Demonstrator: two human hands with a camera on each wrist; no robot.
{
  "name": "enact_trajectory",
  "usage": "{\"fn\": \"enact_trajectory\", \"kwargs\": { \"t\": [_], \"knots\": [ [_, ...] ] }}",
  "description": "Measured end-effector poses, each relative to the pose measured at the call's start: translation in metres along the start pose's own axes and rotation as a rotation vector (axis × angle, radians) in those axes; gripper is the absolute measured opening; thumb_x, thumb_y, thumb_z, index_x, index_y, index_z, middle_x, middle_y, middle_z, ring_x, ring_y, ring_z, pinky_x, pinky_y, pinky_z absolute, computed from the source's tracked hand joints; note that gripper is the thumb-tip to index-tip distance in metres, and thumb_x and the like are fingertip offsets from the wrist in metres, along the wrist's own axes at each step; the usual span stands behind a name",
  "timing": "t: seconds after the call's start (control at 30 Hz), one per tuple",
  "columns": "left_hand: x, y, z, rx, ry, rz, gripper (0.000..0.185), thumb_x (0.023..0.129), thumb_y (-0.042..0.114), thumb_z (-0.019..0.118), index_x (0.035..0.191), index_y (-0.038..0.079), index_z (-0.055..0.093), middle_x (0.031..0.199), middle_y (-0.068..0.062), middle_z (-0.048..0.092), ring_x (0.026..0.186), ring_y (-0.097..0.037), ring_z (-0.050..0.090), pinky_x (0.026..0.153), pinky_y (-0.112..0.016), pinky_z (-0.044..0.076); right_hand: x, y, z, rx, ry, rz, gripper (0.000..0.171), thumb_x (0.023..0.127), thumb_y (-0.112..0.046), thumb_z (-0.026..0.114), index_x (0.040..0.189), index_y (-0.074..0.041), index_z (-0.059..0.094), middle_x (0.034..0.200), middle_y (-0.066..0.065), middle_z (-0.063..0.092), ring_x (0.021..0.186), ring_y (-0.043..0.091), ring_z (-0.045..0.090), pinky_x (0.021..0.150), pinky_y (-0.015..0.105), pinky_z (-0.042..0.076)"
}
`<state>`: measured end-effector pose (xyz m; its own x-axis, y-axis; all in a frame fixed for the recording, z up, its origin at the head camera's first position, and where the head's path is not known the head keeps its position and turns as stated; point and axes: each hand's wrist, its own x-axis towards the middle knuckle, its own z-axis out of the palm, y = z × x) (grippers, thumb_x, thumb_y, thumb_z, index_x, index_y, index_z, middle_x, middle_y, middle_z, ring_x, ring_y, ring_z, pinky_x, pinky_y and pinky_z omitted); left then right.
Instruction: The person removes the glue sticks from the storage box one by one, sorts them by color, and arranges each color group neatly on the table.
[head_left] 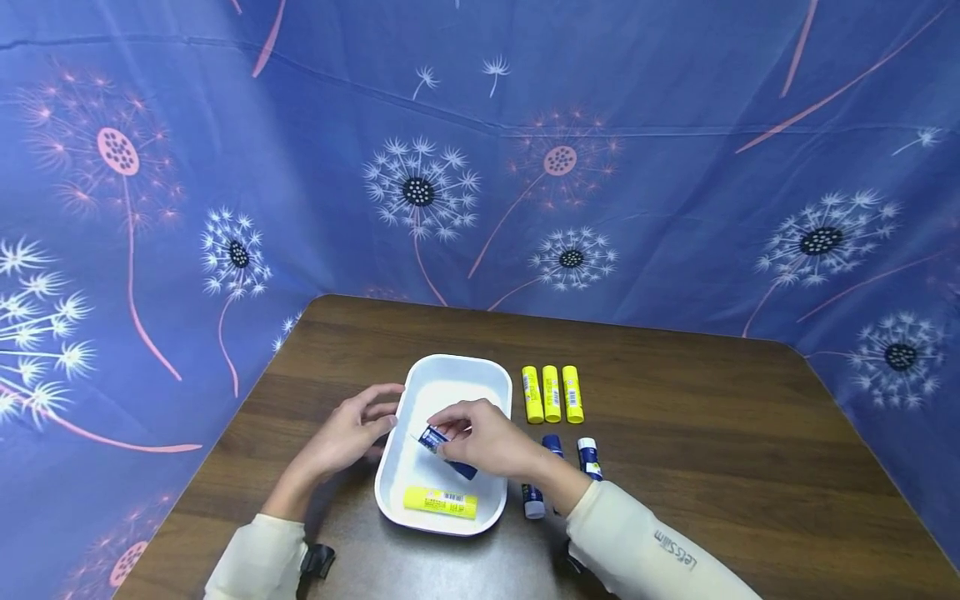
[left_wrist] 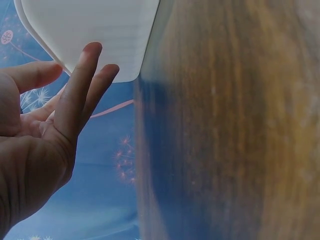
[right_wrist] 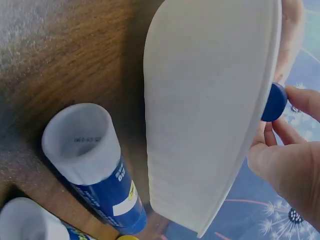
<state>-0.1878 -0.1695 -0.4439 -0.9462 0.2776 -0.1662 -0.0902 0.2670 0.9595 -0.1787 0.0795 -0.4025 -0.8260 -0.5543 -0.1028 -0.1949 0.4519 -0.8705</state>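
Note:
My right hand point(head_left: 486, 439) pinches a dark blue glue stick point(head_left: 432, 438) between thumb and fingers, tilted over the inside of a white tray point(head_left: 457, 372). In the right wrist view, one blue end point(right_wrist: 275, 103) of that stick shows past the tray's rim. A yellow glue stick point(head_left: 440, 502) lies crosswise at the near end of the tray. At the tray's left side is my left hand point(head_left: 354, 431), its fingertips touching the rim and outer wall. Fairly straight, spread fingers point(left_wrist: 75, 97) of that hand show in the left wrist view.
Right of the tray, three yellow glue sticks point(head_left: 552, 394) lie side by side. Nearer, several blue glue sticks with white ends lie on the wooden table point(head_left: 712, 467), among them one point(head_left: 590, 458) at the right and one point(head_left: 533, 502) partly under my right forearm. A patterned blue cloth point(head_left: 480, 167) hangs behind.

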Motion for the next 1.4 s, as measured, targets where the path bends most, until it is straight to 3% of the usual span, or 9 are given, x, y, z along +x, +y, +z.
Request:
{"fn": "enact_trajectory", "kwargs": {
  "t": [0.17,0.33,0.87,1.13,1.4],
  "knots": [
    [0.002,-0.001,0.0,-0.001,-0.001,0.002,0.05,0.104,0.008,0.055,0.153,0.011,0.045,0.147,-0.029,0.057,0.122,-0.036,0.068,0.082,-0.046,0.065,-0.007,0.003,-0.009,0.185,0.071,0.097,0.035,0.089,-0.008,0.077,0.124,-0.006,0.073,0.106,0.007,0.07,0.095,0.018,0.062,0.081,0.024,0.058],
    [0.001,-0.001,-0.001,0.004,0.002,0.002,0.05,0.104,0.008,0.056,0.153,0.012,0.045,0.147,-0.028,0.057,0.121,-0.034,0.068,0.082,-0.046,0.066,-0.017,0.004,-0.02,0.261,0.172,0.153,0.036,0.088,-0.008,0.078,0.124,-0.006,0.073,0.108,0.009,0.071,0.096,0.017,0.061,0.078,0.024,0.058],
    [0.0,0.0,-0.002,0.002,-0.005,0.005,0.05,0.105,0.01,0.055,0.154,0.012,0.043,0.149,-0.028,0.055,0.121,-0.036,0.068,0.082,-0.047,0.066,-0.044,0.018,-0.051,0.347,0.277,0.205,0.043,0.094,-0.009,0.072,0.136,-0.002,0.064,0.124,0.016,0.066,0.104,0.019,0.063,0.084,0.021,0.058],
    [0.001,0.0,-0.001,-0.005,-0.01,0.003,0.05,0.105,0.008,0.055,0.154,0.011,0.043,0.149,-0.029,0.055,0.124,-0.039,0.067,0.083,-0.047,0.065,-0.061,0.03,-0.068,0.319,0.388,0.273,0.043,0.096,-0.011,0.069,0.138,-0.005,0.063,0.132,0.016,0.066,0.112,0.02,0.063,0.094,0.025,0.058],
    [0.001,0.001,0.0,0.03,-0.01,0.003,0.051,0.105,0.01,0.055,0.154,0.012,0.043,0.15,-0.027,0.055,0.127,-0.038,0.065,0.083,-0.048,0.065,-0.08,0.044,-0.077,0.302,0.459,0.315,0.045,0.098,-0.014,0.069,0.141,-0.004,0.06,0.134,0.018,0.062,0.112,0.021,0.061,0.09,0.02,0.057]
  ]
}}
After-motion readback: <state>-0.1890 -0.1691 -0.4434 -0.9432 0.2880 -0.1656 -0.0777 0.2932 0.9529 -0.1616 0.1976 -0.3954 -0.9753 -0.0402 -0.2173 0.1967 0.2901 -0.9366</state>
